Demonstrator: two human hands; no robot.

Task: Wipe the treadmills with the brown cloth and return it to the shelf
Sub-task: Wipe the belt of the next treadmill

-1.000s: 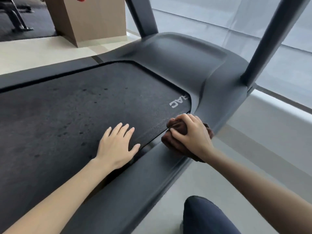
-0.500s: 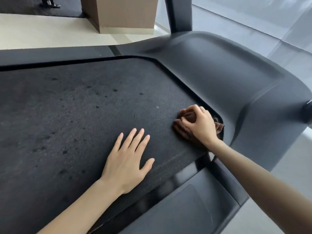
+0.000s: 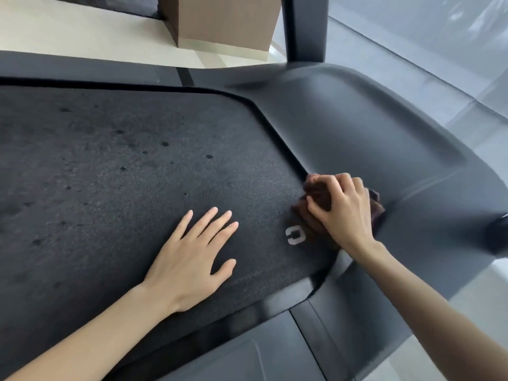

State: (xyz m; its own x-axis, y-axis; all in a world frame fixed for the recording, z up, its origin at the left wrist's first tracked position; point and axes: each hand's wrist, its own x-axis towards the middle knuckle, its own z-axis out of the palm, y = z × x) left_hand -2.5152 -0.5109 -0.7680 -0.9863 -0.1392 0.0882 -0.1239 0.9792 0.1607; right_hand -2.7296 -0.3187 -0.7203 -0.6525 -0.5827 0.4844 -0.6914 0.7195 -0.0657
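Dark, speckled treadmill belt [image 3: 115, 171] fills the view. Nearest, the left hand [image 3: 189, 259] lies flat on it, fingers spread, holding nothing. Just beyond, the right hand [image 3: 346, 213] grips the bunched brown cloth [image 3: 316, 196], pressing it where belt meets the front cover [image 3: 357, 127].

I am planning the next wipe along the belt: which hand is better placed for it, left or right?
Right. The right hand grips the brown cloth on the belt; the left hand lies flat, holding nothing.

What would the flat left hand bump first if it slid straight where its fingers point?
Probably the treadmill's front cover, after crossing bare belt; the left hand looks set to miss the brown cloth.
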